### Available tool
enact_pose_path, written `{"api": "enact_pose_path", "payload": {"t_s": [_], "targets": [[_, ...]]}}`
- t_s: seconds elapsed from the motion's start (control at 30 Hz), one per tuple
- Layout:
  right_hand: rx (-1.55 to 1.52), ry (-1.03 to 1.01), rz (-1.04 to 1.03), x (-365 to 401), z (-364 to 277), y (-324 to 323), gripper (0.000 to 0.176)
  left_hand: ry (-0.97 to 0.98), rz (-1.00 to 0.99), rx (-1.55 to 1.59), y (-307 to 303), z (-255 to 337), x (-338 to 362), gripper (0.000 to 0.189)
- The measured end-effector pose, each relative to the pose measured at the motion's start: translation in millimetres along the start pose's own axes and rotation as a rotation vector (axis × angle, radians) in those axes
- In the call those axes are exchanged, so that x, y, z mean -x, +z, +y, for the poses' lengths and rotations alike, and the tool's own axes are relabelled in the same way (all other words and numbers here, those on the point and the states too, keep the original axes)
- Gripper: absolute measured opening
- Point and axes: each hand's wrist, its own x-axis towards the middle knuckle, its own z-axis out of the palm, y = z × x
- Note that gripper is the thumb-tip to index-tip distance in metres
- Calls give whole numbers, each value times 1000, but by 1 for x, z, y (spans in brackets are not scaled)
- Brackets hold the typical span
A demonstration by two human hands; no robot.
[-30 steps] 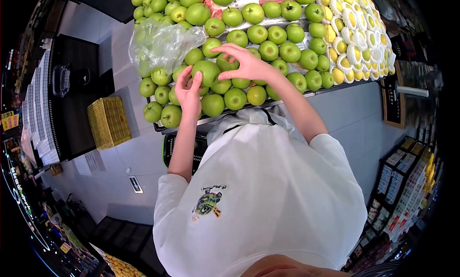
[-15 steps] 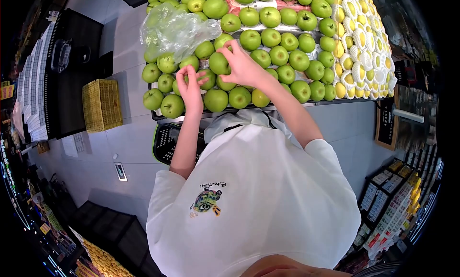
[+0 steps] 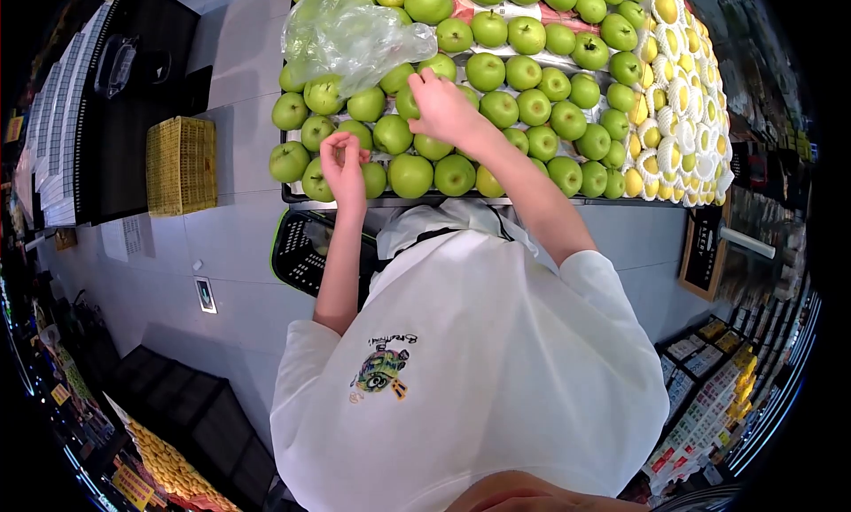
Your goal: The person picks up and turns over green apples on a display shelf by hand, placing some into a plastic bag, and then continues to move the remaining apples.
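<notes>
Rows of green apples (image 3: 410,176) fill the stand in front of me. My right hand (image 3: 443,111) is over the middle rows, its thumb and fingers around a green apple (image 3: 407,103) that it partly covers. Closer to the front left corner, my left hand (image 3: 344,164) hovers above the apples with loosely bent fingers, apart, and nothing visible between them. A crumpled clear plastic bag (image 3: 350,38) lies on the apples beyond my hands, at the back left.
Yellow fruit in white foam nets (image 3: 678,95) sits at the stand's right. A black basket with a green rim (image 3: 301,253) is below its front edge. A yellow woven basket (image 3: 182,166) stands at the left, and a dark crate-like stand (image 3: 191,406) at the lower left.
The view has shifted slightly. My left hand has drawn back a little toward the front edge, its fingers more bent. My right hand has moved slightly and now covers more of the apple.
</notes>
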Motion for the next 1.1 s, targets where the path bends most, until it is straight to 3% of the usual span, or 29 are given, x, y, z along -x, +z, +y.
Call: {"api": "enact_pose_path", "payload": {"t_s": [0.13,0.2,0.27,0.33,0.37,0.43,0.53,0.6,0.67,0.73,0.83,1.1], "targets": [[-26,-44,38,0,10,5,71,38,-35,-49,-2,-3,0,21],[-24,-11,21,2,12,2,73,342,-153,-561,0,3,-2,28],[-20,-25,44,3,18,5,71,366,-206,-680,5,14,-4,39],[-17,-38,69,9,25,7,69,699,-342,-1005,13,21,-10,48],[-96,-69,159,12,29,7,68,575,-405,-1110,17,24,-8,58],[-174,-101,251,18,31,2,66,531,-424,-1222,29,32,-8,60],[-339,49,320,28,34,-7,66,452,-456,-1409,43,35,-16,65],[-185,-186,331,36,37,-7,71,424,-480,-1489,51,37,-25,67],[-92,-235,319,37,36,5,73,259,-509,-1633,59,39,-30,70],[0,-283,314,34,38,16,76,300,-488,-1630,61,34,-25,73],[-117,-237,151,26,43,19,81,344,-477,-1616,56,26,-29,76],[-154,-221,170,23,46,19,79,457,-445,-1503,46,35,-27,78]]}}
